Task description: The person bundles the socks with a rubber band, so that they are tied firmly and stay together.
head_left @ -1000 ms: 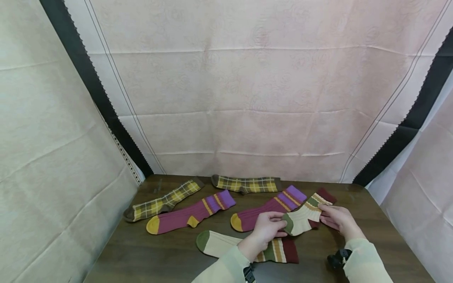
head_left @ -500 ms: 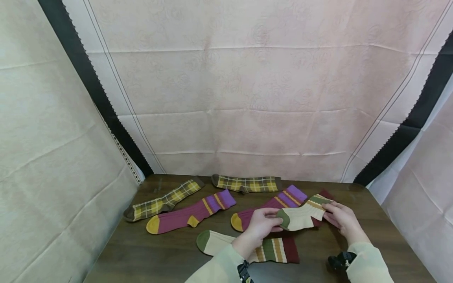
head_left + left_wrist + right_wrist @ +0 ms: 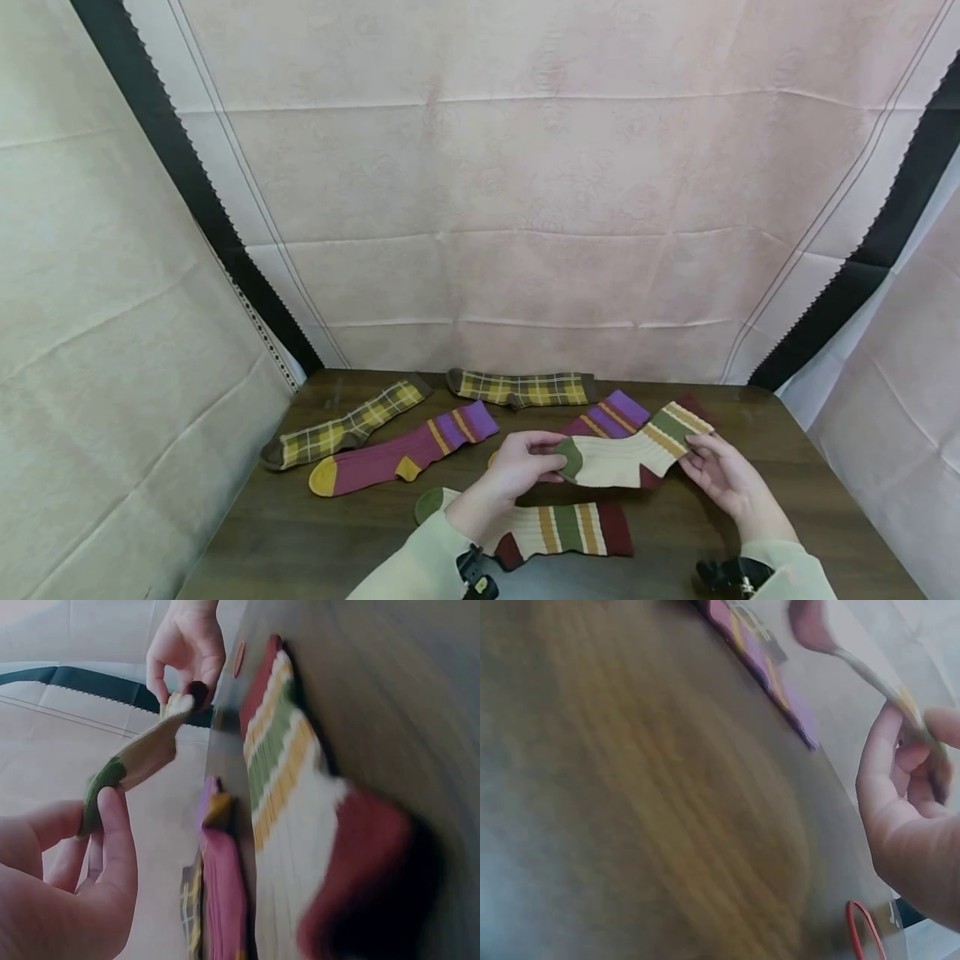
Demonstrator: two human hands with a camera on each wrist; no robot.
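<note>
Stretched between my two hands is a cream sock (image 3: 607,462) with a green toe, maroon heel and striped cuff. My left hand (image 3: 517,462) pinches its green toe between thumb and fingers. At the cuff end, my right hand (image 3: 723,479) grips the striped part, as the right wrist view also shows. Seen from the left wrist, the sock (image 3: 150,750) hangs above the table. Its matching sock (image 3: 566,529) lies flat nearer to me, partly hidden by my left forearm. Behind the held sock, a maroon-and-purple sock (image 3: 611,414) is partly covered.
Another maroon-and-purple sock (image 3: 375,467) with yellow toe lies left of my hands. Two yellow plaid socks lie further back, one slanted (image 3: 352,425) at the left and one (image 3: 525,390) along the rear edge. A red loop (image 3: 866,930) shows near the table edge.
My left hand has moved left with the green toe, and the sock has gone from bunched to drawn out straighter. My right hand has shifted slightly right and turned, showing more palm.
</note>
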